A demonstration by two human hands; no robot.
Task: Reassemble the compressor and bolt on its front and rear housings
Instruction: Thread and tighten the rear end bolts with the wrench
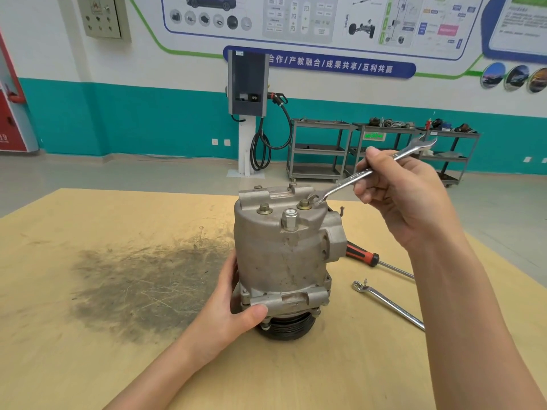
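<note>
Standing on its pulley end between the hands, compressor [284, 255] is gripped low by left hand [233, 315]. Right hand [405, 193] pinches wrench [367, 173] (jaw beside top bolt [304, 204]). Screwdriver [364, 255] lies below right hand.

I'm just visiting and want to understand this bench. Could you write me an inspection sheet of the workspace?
Surface: wooden table with a dark scuffed stain.
Job's things: compressor standing upright, pulley end down, bolts on its top housing; open-end wrench with its lower jaw at a top bolt.
Clutter: red-and-black screwdriver and a ring spanner lying right of the compressor.
Grippers: left hand grips the compressor's base; right hand holds the wrench.
Cables: black charging cable hanging from the wall charger.
Surroundings: metal carts bearing parts, wall posters.
</note>
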